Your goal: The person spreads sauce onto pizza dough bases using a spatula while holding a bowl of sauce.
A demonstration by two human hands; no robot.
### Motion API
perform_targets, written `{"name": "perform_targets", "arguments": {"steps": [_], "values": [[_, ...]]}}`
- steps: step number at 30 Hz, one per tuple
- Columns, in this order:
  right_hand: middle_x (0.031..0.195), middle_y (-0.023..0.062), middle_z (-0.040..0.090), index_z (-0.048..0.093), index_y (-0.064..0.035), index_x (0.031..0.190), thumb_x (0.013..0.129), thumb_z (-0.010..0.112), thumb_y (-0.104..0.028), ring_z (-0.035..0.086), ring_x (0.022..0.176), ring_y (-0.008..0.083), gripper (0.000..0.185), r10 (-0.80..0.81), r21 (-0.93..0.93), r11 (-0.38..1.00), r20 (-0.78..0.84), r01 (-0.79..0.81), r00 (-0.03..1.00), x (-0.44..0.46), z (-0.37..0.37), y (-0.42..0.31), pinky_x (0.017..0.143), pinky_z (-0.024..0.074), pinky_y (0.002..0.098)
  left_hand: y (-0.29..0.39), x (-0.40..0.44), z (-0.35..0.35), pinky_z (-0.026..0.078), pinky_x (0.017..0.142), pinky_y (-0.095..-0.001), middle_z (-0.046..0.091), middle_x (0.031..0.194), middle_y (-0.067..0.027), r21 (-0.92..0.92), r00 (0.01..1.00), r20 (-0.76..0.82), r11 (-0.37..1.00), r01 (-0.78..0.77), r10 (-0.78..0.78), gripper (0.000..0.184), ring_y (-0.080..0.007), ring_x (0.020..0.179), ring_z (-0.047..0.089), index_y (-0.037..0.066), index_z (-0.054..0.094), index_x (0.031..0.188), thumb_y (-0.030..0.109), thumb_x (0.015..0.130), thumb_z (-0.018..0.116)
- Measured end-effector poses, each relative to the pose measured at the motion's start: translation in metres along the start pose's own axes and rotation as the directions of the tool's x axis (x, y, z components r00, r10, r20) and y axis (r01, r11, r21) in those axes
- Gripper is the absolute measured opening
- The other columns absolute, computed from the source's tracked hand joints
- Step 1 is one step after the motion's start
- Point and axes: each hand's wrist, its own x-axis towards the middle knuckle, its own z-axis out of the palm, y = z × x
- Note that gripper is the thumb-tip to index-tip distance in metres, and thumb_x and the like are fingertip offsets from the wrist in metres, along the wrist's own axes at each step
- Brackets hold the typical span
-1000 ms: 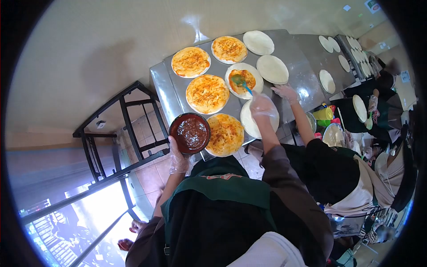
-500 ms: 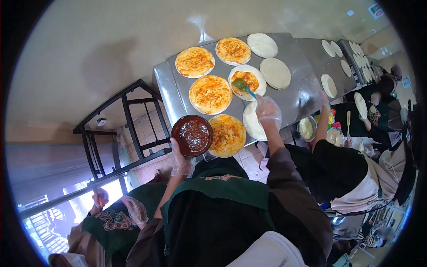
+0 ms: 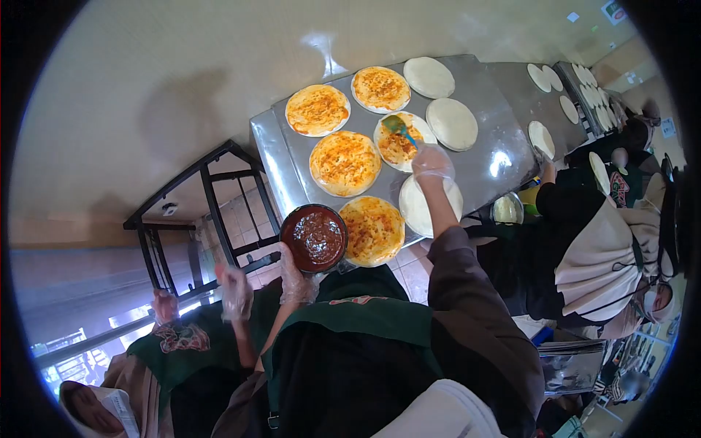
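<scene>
My left hand (image 3: 295,279), in a clear plastic glove, grips the side of a dark bowl (image 3: 290,225) of chunky red-brown sauce (image 3: 317,237). In my gloved right hand (image 3: 434,162) is a spoon (image 3: 409,134) with a blue-green handle. Its head lies on a dough round (image 3: 398,151) spread with orange-red sauce out to near its rim. Close beside the bowl sits a sauced dough round (image 3: 372,230). Under my right wrist is a plain dough round (image 3: 421,208), partly hidden by my forearm. More sauced rounds (image 3: 345,163) lie to the left and far side.
The metal table (image 3: 493,117) also bears plain dough rounds (image 3: 451,124) on its far right. A black metal frame (image 3: 212,197) stands at left. One co-worker's gloved hands (image 3: 235,292) are near my left arm; other people (image 3: 584,226) work at right beside a bowl (image 3: 507,209).
The spoon has spread sauce over more of the middle dough round. My right hand has shifted slightly up and left. The left co-worker's hand has risen, and the co-worker at right has turned.
</scene>
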Motion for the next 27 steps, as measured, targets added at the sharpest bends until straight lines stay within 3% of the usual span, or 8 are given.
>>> {"name": "perform_targets", "arguments": {"steps": [4,7,10,13,18,21,24,27], "values": [[0.099,0.0127,0.073,0.072,-0.0108,0.099,0.095,0.050,-0.027,0.071,0.093,0.0288,0.028,0.132,0.005,0.991,0.048,-0.133,0.990,0.013,-0.007,0.005,0.080,0.0547,0.0415,0.003,-0.001,0.008,0.042,0.109,-0.0429,0.050,0.143,-0.0103,0.027,0.999,0.040,1.000,-0.011,0.010,0.067,-0.0243,0.129,0.051,0.008,0.037,0.147,0.057,0.101,0.039],[0.103,0.0130,0.072,0.072,-0.0111,0.101,0.093,0.051,-0.025,0.070,0.096,0.0290,0.027,0.059,0.021,0.998,0.007,-0.059,0.998,0.019,-0.007,0.020,0.083,0.0543,0.0415,0.005,0.004,0.009,0.042,0.110,-0.0429,0.049,0.143,-0.0105,0.052,0.998,0.061,0.999,0.004,-0.007,0.067,-0.0247,0.129,0.051,0.007,0.037,0.147,0.057,0.101,0.040],[0.108,0.0143,0.071,0.072,-0.0116,0.105,0.092,0.049,-0.023,0.069,0.101,0.0299,0.028,0.116,0.136,0.981,0.182,-0.141,0.976,0.024,-0.003,0.014,0.087,0.0536,0.0421,0.006,0.003,0.018,0.041,0.110,-0.0439,0.049,0.144,-0.0104,0.072,0.997,0.056,0.996,0.055,-0.059,0.068,-0.0257,0.129,0.051,0.008,0.037,0.147,0.057,0.101,0.041],[0.111,0.0144,0.071,0.071,-0.0131,0.108,0.092,0.048,-0.022,0.068,0.102,0.0305,0.030,0.002,0.115,0.993,0.266,-0.034,0.964,0.014,-0.017,0.004,0.088,0.0530,0.0433,0.013,-0.008,0.037,0.041,0.110,-0.0449,0.048,0.144,-0.0104,0.097,0.990,0.030,0.986,0.136,-0.140,0.069,-0.0268,0.130,0.050,0.008,0.037,0.147,0.058,0.100,0.041],[0.106,0.0128,0.072,0.072,-0.0140,0.104,0.093,0.049,-0.025,0.069,0.098,0.0301,0.028,-0.053,0.065,0.997,0.143,0.044,0.988,0.021,-0.007,0.008,0.084,0.0538,0.0440,0.020,-0.017,0.072,0.041,0.109,-0.0465,0.047,0.145,-0.0103,0.156,0.970,-0.007,0.957,0.243,-0.245,0.070,-0.0285,0.130,0.048,0.008,0.037,0.147,0.060,0.099,0.043],[0.101,0.0127,0.073,0.072,-0.0139,0.100,0.092,0.051,-0.025,0.070,0.095,0.0310,0.025,0.147,0.085,0.984,0.079,-0.154,0.986,0.018,-0.007,0.023,0.081,0.0543,0.0444,0.014,-0.017,0.069,0.042,0.109,-0.0456,0.048,0.143,-0.0108,0.346,0.990,0.046,0.932,0.107,-0.131,0.072,-0.0281,0.129,0.050,0.008,0.036,0.147,0.061,0.099,0.041],[0.098,0.0132,0.073,0.073,-0.0132,0.098,0.090,0.053,-0.025,0.070,0.093,0.0326,0.025,0.177,0.129,0.975,0.060,-0.183,0.982,0.004,-0.018,0.033,0.080,0.0545,0.0448,0.002,-0.019,0.059,0.042,0.109,-0.0457,0.048,0.143,-0.0112,0.343,0.989,0.088,0.936,0.083,-0.119,0.072,-0.0280,0.129,0.050,0.008,0.035,0.147,0.061,0.099,0.041],[0.098,0.0133,0.072,0.072,-0.0130,0.099,0.089,0.054,-0.024,0.069,0.092,0.0328,0.024,0.002,0.104,0.995,0.016,-0.004,1.000,-0.011,-0.003,0.023,0.080,0.0545,0.0446,-0.012,-0.017,0.050,0.041,0.109,-0.0457,0.048,0.144,-0.0115,0.227,0.978,0.137,0.966,0.122,-0.156,0.071,-0.0279,0.130,0.049,0.008,0.035,0.148,0.060,0.100,0.041]]}}
